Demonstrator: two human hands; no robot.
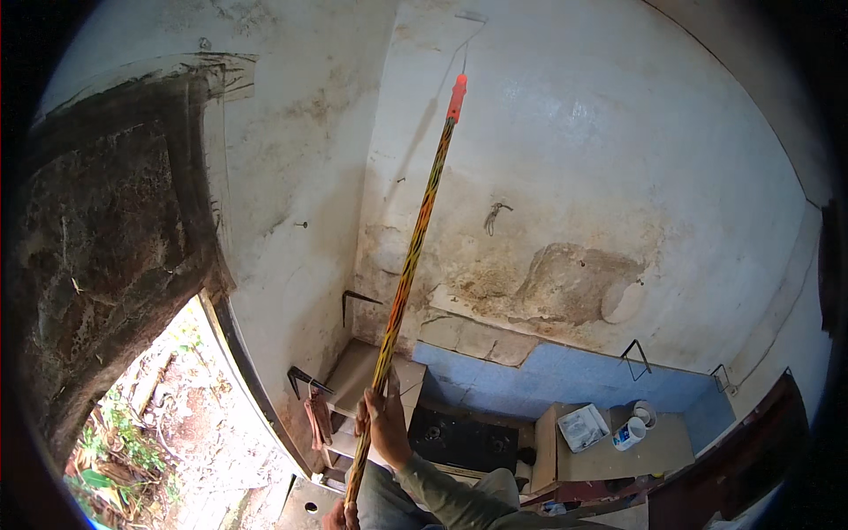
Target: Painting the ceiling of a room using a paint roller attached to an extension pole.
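Observation:
A long pole with a yellow, black and orange pattern slants up across the view. On its far end sits a paint roller with a red-orange handle and a bent wire frame; the roller head is against the upper part of the white wall. My right hand, in a dark green sleeve, is wrapped round the pole's lower part. Lower down, at the bottom edge, my left hand grips the pole near its end, and only part of that hand shows.
Below the stained, peeling wall are a black stove and blue tiles. A counter at right holds a white tray and white tubs. Metal brackets jut from the walls. A doorway with a dark door stands left.

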